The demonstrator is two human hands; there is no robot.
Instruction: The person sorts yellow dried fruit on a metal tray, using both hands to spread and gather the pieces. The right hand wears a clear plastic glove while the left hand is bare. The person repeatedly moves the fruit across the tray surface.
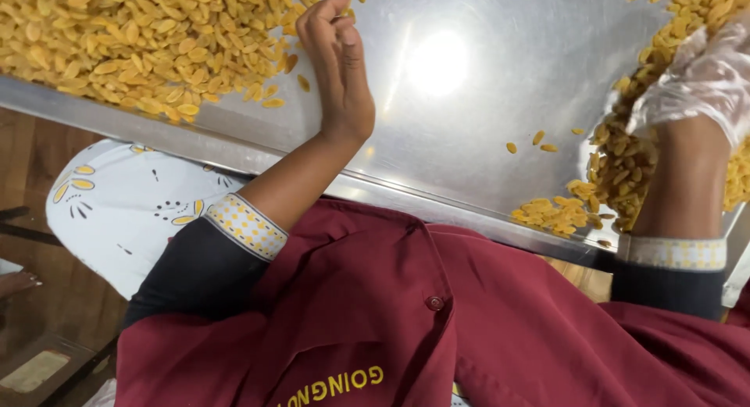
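- Head view shows small golden-yellow dried raisins heaped at the far left of a shiny steel sorting table.
- Bare left hand rests edge-on beside the heap, fingers loosely curled, holding nothing.
- Plastic-gloved right hand presses into another raisin drift; its grasp cannot be told.
- Raisins look light, soft, probably sticky: best scooped or swept.
- Wooden floor lies below.

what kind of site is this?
Probably a food sorting or packing workshop: heaps of golden raisins on a steel sorting table, the right hand in a thin plastic glove, and a maroon work uniform.
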